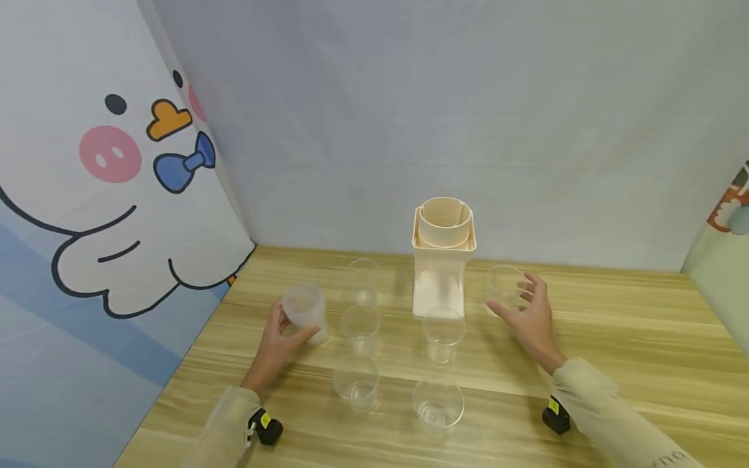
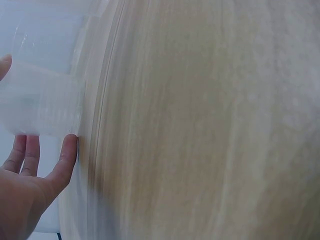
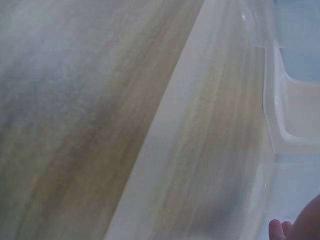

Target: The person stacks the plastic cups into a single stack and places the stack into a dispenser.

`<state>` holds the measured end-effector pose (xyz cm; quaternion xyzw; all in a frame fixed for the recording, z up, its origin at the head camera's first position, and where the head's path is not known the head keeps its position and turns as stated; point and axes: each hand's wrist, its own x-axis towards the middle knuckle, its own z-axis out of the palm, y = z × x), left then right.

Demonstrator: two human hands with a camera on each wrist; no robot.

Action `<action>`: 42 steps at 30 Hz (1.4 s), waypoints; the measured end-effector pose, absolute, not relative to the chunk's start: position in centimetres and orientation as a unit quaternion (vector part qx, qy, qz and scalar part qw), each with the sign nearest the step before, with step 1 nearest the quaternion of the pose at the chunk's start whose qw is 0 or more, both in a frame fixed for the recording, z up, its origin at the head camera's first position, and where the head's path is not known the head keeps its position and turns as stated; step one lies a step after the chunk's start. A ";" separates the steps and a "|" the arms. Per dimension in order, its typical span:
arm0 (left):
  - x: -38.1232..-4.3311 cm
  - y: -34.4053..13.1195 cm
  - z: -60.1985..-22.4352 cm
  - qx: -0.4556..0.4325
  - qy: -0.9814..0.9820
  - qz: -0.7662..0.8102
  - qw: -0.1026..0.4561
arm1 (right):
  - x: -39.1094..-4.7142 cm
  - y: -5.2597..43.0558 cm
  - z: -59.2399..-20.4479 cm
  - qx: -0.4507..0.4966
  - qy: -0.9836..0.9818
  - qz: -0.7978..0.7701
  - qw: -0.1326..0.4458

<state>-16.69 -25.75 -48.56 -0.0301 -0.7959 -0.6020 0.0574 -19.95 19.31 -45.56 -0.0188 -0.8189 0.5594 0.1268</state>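
My left hand [image 1: 281, 341] grips a stack of nested translucent plastic cups [image 1: 304, 304] at the left of the table, thumb on the near side and fingers round the far side. In the left wrist view the ribbed stacked rims [image 2: 57, 102] show close to the fingers. At the back right, a single clear plastic cup [image 1: 502, 281] stands upright. My right hand [image 1: 534, 318] is around its right side, fingers spread and gently bent, the thumb overlapping its lower part. Only some fingertips [image 3: 276, 229] of that hand appear in the right wrist view, beside the cup.
Between the hands stands a cream plastic holder [image 1: 441, 257] with a round top. Left of it is a column of clear cups [image 1: 361, 328]; in front are two more, a farther cup [image 1: 443, 331] and a nearer cup [image 1: 439, 406]. A curtain [image 1: 374, 162] hangs behind the wooden table [image 1: 638, 338].
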 end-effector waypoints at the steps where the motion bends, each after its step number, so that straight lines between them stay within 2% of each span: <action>1: -16.7 -25.7 -48.6 -0.030 -0.795 -0.603 0.058 | -20.1 19.2 -45.6 -0.020 -0.818 0.560 0.129; 15: -16.7 -25.7 -48.5 -0.025 -0.797 -0.600 0.057 | -21.0 18.7 -46.6 -0.026 -0.811 0.560 0.167; 27: -16.7 -25.6 -48.5 -0.023 -0.796 -0.602 0.058 | -20.2 19.1 -45.9 -0.010 -0.819 0.551 0.157; 36: -15.8 -25.0 -46.3 -0.027 -0.787 -0.615 0.046 | -19.5 19.5 -44.9 0.010 -0.822 0.547 0.157; 42: -16.2 -25.4 -47.6 -0.028 -0.792 -0.608 0.053 | -18.9 19.4 -43.8 0.012 -0.821 0.549 0.156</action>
